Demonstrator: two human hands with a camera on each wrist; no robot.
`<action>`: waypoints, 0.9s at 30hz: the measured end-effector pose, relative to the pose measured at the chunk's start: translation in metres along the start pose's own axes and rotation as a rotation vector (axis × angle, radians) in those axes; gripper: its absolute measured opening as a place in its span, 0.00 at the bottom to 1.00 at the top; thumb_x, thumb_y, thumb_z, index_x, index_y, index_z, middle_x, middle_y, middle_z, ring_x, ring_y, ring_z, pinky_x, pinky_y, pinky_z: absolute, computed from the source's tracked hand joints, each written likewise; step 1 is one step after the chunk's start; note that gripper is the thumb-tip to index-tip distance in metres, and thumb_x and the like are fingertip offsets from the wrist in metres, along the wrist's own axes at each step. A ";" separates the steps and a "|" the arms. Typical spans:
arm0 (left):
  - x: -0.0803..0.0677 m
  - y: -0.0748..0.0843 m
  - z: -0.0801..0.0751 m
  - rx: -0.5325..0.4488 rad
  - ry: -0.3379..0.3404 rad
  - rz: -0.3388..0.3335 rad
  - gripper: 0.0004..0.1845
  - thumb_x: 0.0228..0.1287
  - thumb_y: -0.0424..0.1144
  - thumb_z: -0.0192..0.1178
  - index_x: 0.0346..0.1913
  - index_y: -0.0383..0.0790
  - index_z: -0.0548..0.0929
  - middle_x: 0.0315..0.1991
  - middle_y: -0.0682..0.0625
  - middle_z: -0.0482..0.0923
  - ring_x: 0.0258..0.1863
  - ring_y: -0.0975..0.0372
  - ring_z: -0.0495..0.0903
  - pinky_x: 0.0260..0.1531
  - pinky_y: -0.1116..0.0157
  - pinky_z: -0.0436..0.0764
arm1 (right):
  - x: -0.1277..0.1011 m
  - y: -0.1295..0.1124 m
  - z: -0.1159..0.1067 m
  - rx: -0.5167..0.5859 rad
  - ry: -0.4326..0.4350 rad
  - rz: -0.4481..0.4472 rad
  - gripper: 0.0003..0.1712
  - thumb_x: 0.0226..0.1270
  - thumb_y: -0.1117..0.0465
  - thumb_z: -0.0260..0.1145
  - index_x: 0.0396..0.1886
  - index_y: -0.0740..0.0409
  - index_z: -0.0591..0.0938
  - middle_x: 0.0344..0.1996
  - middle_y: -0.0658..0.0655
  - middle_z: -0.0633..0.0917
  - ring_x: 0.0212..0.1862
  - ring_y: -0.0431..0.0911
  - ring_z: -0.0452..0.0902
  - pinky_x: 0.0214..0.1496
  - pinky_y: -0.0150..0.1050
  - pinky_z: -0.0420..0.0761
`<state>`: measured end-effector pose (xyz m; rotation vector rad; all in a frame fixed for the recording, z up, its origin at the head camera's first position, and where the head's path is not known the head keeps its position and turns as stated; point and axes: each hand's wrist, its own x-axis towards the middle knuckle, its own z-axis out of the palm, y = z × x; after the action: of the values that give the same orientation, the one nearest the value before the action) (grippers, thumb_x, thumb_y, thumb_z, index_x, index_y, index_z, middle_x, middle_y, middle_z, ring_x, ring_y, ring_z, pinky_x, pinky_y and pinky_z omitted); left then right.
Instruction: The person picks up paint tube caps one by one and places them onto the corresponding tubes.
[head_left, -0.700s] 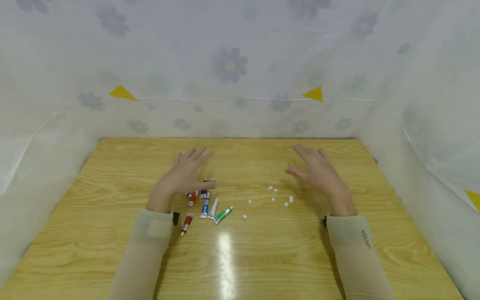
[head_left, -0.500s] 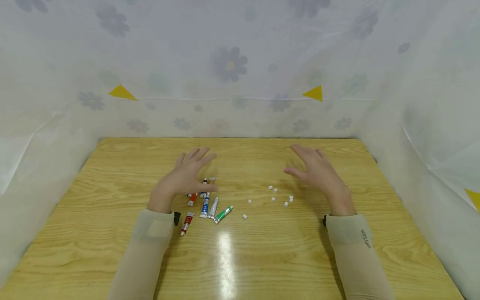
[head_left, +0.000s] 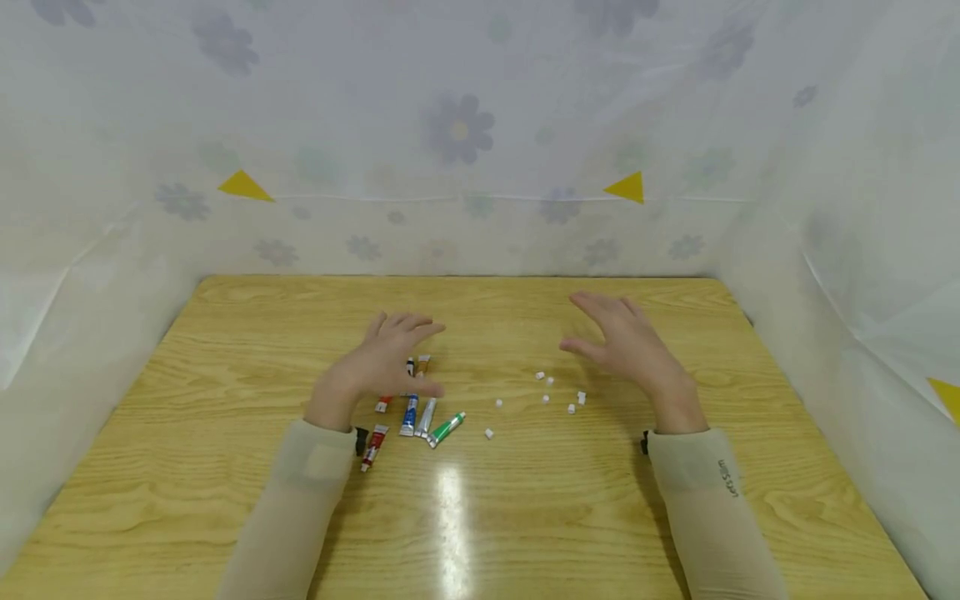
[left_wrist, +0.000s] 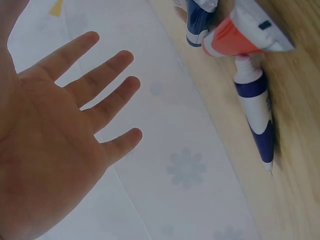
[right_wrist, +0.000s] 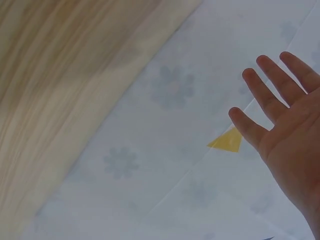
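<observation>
My left hand (head_left: 378, 362) hovers with spread fingers over a group of small paint tubes, holding nothing. Around it lie a blue tube (head_left: 409, 415), a silver-grey tube (head_left: 427, 418), a green tube (head_left: 447, 430) and a dark red tube (head_left: 374, 447). An orange-red tube (left_wrist: 232, 37) and a white tube with dark blue ends (left_wrist: 256, 112) show in the left wrist view; the hand covers part of the group in the head view. My right hand (head_left: 630, 346), also empty with fingers extended, is raised beyond and right of several small white caps (head_left: 572, 409).
The wooden table (head_left: 525, 517) meets a flowered white curtain (head_left: 360, 108) at its back edge, with similar sheeting at both sides. Yellow triangles (head_left: 624, 187) mark the curtain. A lone white cap (head_left: 490, 433) lies right of the green tube.
My left hand has moved right and slightly nearer, covering more of the orange-red tube. My right hand has shifted a little to the left. Tubes and caps stay put.
</observation>
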<state>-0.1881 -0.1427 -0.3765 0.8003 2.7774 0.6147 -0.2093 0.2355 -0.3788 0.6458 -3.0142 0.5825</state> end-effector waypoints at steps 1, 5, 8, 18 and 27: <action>0.000 0.001 0.000 -0.008 -0.010 -0.002 0.50 0.58 0.56 0.75 0.80 0.44 0.64 0.79 0.39 0.61 0.80 0.42 0.56 0.80 0.34 0.39 | 0.000 -0.001 0.000 -0.001 0.000 -0.005 0.47 0.72 0.36 0.65 0.81 0.54 0.62 0.79 0.61 0.66 0.80 0.60 0.60 0.85 0.62 0.44; -0.001 0.004 0.000 -0.034 -0.041 -0.009 0.51 0.58 0.56 0.76 0.80 0.44 0.62 0.79 0.39 0.62 0.79 0.42 0.58 0.81 0.38 0.43 | 0.001 -0.004 0.001 -0.005 0.000 -0.019 0.47 0.72 0.37 0.66 0.81 0.56 0.63 0.78 0.62 0.67 0.79 0.61 0.60 0.84 0.62 0.46; 0.000 0.005 0.001 -0.038 -0.060 -0.014 0.52 0.58 0.56 0.75 0.80 0.44 0.62 0.79 0.39 0.60 0.80 0.41 0.57 0.81 0.38 0.47 | 0.001 -0.005 0.003 -0.006 -0.006 -0.024 0.47 0.72 0.38 0.66 0.80 0.56 0.64 0.79 0.62 0.67 0.79 0.60 0.60 0.84 0.62 0.47; 0.001 0.009 0.005 -0.072 -0.100 -0.004 0.50 0.58 0.54 0.76 0.80 0.45 0.63 0.78 0.40 0.62 0.79 0.43 0.58 0.81 0.39 0.50 | 0.004 -0.012 0.008 0.013 -0.037 -0.065 0.47 0.70 0.39 0.68 0.80 0.55 0.64 0.79 0.61 0.66 0.80 0.60 0.58 0.84 0.62 0.45; 0.004 0.013 0.009 -0.057 -0.120 0.051 0.46 0.54 0.52 0.79 0.73 0.41 0.72 0.64 0.42 0.78 0.70 0.45 0.70 0.78 0.40 0.50 | 0.005 -0.018 0.014 -0.014 -0.036 -0.107 0.47 0.69 0.39 0.69 0.79 0.56 0.66 0.77 0.60 0.69 0.79 0.60 0.62 0.84 0.62 0.48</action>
<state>-0.1824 -0.1273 -0.3791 0.8684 2.6269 0.6305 -0.2059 0.2132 -0.3849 0.8193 -2.9899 0.5510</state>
